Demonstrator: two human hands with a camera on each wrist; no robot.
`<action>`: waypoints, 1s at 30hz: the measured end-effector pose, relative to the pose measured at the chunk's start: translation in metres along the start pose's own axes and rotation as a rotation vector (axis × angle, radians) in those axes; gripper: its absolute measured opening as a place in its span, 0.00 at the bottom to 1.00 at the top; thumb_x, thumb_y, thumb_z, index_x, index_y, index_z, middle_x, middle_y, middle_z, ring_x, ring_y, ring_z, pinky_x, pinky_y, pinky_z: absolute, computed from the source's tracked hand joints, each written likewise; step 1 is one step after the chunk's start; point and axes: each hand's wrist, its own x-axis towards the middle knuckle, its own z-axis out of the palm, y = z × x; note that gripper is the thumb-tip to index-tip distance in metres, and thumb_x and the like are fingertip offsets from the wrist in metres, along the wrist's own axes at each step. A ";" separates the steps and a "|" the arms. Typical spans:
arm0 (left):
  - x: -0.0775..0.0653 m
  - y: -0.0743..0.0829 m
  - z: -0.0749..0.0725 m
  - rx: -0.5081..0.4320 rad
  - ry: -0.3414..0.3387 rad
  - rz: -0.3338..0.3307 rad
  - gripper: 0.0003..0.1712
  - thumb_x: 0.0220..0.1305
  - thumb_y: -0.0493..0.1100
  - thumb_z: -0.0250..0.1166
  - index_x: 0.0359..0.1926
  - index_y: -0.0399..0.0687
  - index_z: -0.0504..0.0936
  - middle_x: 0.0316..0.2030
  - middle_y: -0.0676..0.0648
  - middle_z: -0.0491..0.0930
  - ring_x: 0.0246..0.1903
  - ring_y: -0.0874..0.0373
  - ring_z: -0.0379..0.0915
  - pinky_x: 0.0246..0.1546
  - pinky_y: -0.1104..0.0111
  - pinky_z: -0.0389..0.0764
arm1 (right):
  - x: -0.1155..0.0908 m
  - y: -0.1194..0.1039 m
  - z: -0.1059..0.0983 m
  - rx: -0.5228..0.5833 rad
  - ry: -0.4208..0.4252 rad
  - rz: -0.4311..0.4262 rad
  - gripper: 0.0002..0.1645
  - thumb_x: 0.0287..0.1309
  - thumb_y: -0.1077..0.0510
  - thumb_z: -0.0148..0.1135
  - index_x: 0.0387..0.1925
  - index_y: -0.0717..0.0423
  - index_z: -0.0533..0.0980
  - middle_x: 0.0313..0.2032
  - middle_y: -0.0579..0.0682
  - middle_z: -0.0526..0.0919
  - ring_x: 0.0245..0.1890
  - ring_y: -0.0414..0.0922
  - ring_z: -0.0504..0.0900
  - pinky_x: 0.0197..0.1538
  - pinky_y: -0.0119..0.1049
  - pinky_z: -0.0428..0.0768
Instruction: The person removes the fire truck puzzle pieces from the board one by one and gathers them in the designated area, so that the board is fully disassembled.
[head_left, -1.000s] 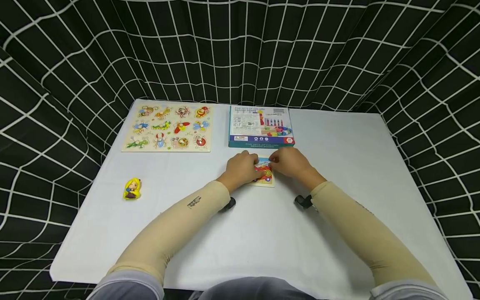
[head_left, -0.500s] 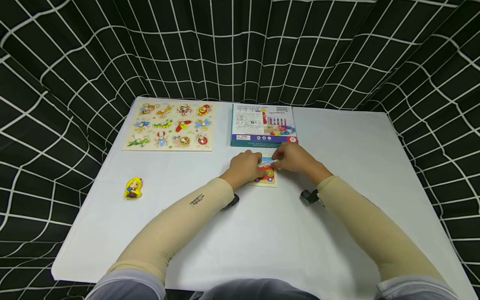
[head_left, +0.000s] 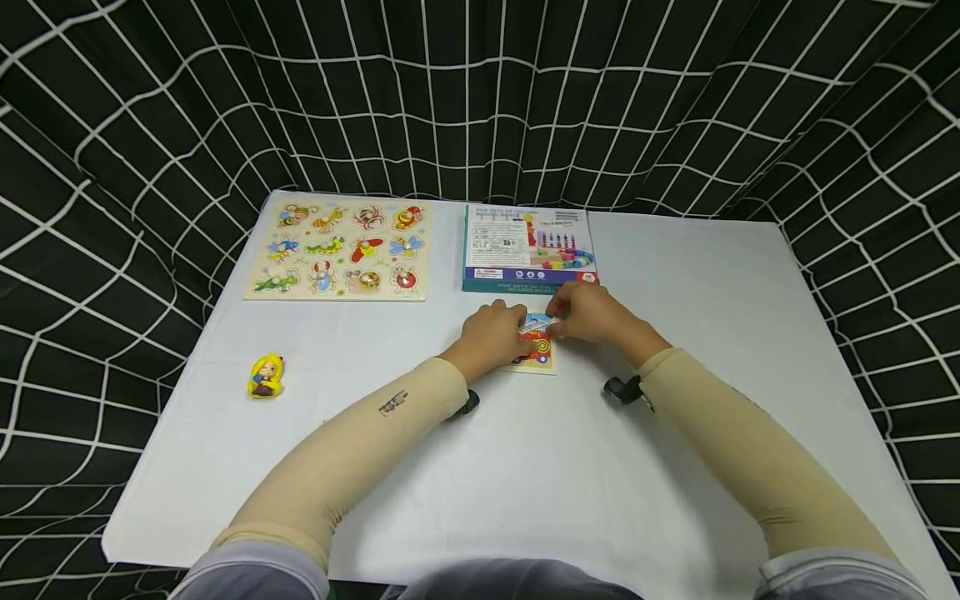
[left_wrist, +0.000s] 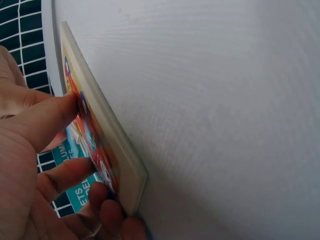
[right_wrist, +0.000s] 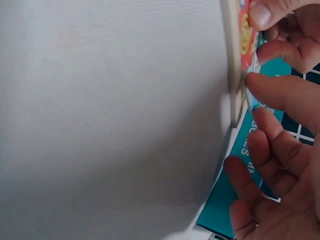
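A small wooden puzzle board (head_left: 542, 360) with a red car picture lies flat on the table, partly covered by both hands. My left hand (head_left: 491, 333) holds its left side, thumb pressed on the picture and bent fingers (left_wrist: 107, 212) at the edge. Across the upper part of the board runs a white label (head_left: 534, 325) with fine print. My right hand (head_left: 592, 312) pinches the right end of that label between thumb and forefinger. In the right wrist view a thin raised strip (right_wrist: 248, 99) shows between those fingertips, and the other fingers are loosely bent.
Just behind the hands lies a flat bead-set box (head_left: 529, 250). A large insect puzzle board (head_left: 337, 250) lies at the back left. Nearer on the left is a small yellow-haired doll figure (head_left: 266, 377). Black netted cloth (head_left: 480, 100) stands beyond the white table (head_left: 480, 483).
My right hand has drawn slightly to the right with the label's end in its fingers. My left hand keeps its place on the board. The head view has shifted a little.
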 end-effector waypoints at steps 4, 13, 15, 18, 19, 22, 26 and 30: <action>-0.001 0.001 -0.001 -0.002 0.010 0.001 0.25 0.58 0.63 0.68 0.47 0.52 0.77 0.34 0.49 0.71 0.33 0.55 0.69 0.29 0.64 0.73 | 0.001 0.000 -0.003 -0.001 0.000 -0.001 0.16 0.44 0.54 0.79 0.34 0.54 0.82 0.34 0.48 0.81 0.38 0.48 0.74 0.45 0.42 0.75; -0.002 0.002 0.001 0.010 0.005 -0.006 0.28 0.59 0.64 0.67 0.51 0.52 0.77 0.36 0.49 0.71 0.34 0.55 0.68 0.31 0.63 0.73 | 0.002 0.000 -0.004 -0.112 -0.008 -0.078 0.17 0.43 0.50 0.79 0.32 0.52 0.81 0.32 0.47 0.78 0.36 0.47 0.73 0.43 0.41 0.74; -0.002 0.002 0.001 0.017 0.001 -0.008 0.29 0.60 0.64 0.66 0.54 0.52 0.77 0.37 0.49 0.71 0.35 0.55 0.68 0.32 0.63 0.73 | -0.001 0.002 -0.006 -0.120 -0.010 -0.078 0.18 0.42 0.49 0.78 0.33 0.52 0.81 0.33 0.46 0.78 0.35 0.47 0.73 0.42 0.41 0.74; -0.001 0.006 0.003 0.008 -0.002 0.007 0.30 0.60 0.65 0.65 0.54 0.52 0.76 0.37 0.48 0.71 0.35 0.55 0.68 0.32 0.63 0.73 | -0.015 0.022 -0.018 -0.127 0.003 -0.073 0.20 0.40 0.48 0.77 0.34 0.52 0.80 0.33 0.46 0.78 0.35 0.47 0.73 0.42 0.42 0.74; -0.001 0.006 0.003 0.000 -0.002 0.011 0.30 0.60 0.64 0.66 0.54 0.51 0.76 0.37 0.48 0.71 0.35 0.55 0.68 0.32 0.63 0.73 | -0.022 0.031 -0.024 -0.129 0.006 -0.070 0.20 0.40 0.48 0.77 0.35 0.52 0.80 0.34 0.46 0.78 0.36 0.47 0.73 0.43 0.43 0.74; 0.000 0.006 0.003 -0.022 0.002 0.019 0.28 0.60 0.63 0.66 0.52 0.51 0.76 0.35 0.49 0.70 0.34 0.54 0.68 0.30 0.64 0.72 | -0.043 0.069 -0.042 -0.143 0.008 -0.042 0.20 0.41 0.50 0.77 0.36 0.54 0.80 0.35 0.45 0.78 0.37 0.47 0.73 0.45 0.44 0.74; -0.001 0.002 0.002 -0.042 0.006 0.003 0.28 0.59 0.63 0.68 0.51 0.50 0.77 0.35 0.49 0.70 0.34 0.54 0.68 0.31 0.64 0.71 | -0.068 0.113 -0.059 -0.140 0.004 0.040 0.20 0.44 0.51 0.76 0.38 0.55 0.80 0.37 0.47 0.79 0.39 0.48 0.73 0.47 0.47 0.72; 0.000 0.000 0.002 -0.061 0.008 0.004 0.27 0.58 0.63 0.68 0.50 0.51 0.77 0.35 0.48 0.71 0.34 0.53 0.68 0.32 0.64 0.71 | -0.082 0.136 -0.064 -0.118 0.018 0.071 0.20 0.44 0.53 0.76 0.39 0.55 0.80 0.38 0.49 0.80 0.40 0.49 0.73 0.47 0.48 0.72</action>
